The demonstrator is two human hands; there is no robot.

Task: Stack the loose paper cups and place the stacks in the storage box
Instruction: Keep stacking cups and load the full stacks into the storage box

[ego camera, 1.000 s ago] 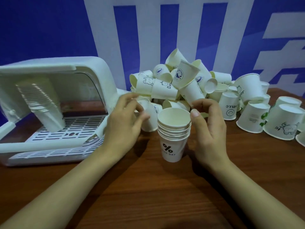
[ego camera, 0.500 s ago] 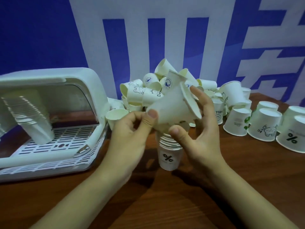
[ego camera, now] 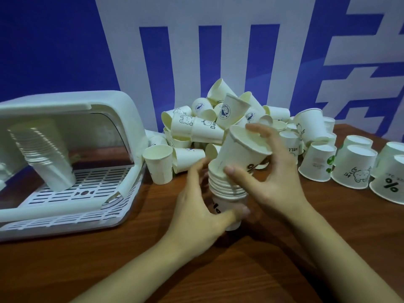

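A short stack of white paper cups point(ego camera: 227, 189) stands on the brown table. My left hand point(ego camera: 199, 206) grips its lower part from the left. My right hand point(ego camera: 275, 178) holds a single paper cup point(ego camera: 242, 152), tilted, with its base entering the top of the stack. Behind them lies a heap of loose cups point(ego camera: 218, 123). At the left, the white storage box point(ego camera: 72, 154) stands open with a long leaning stack point(ego camera: 41, 154) inside on its slotted tray.
One upright cup point(ego camera: 158, 164) stands next to the box's right wall. Several upside-down cups point(ego camera: 354, 167) stand in rows at the right. A blue and white wall closes the back. Bare wooden table lies in front of my hands.
My right hand has brought the single cup down from above onto the top of the stack. My left hand has let go of that cup and dropped to grip the stack's lower part.
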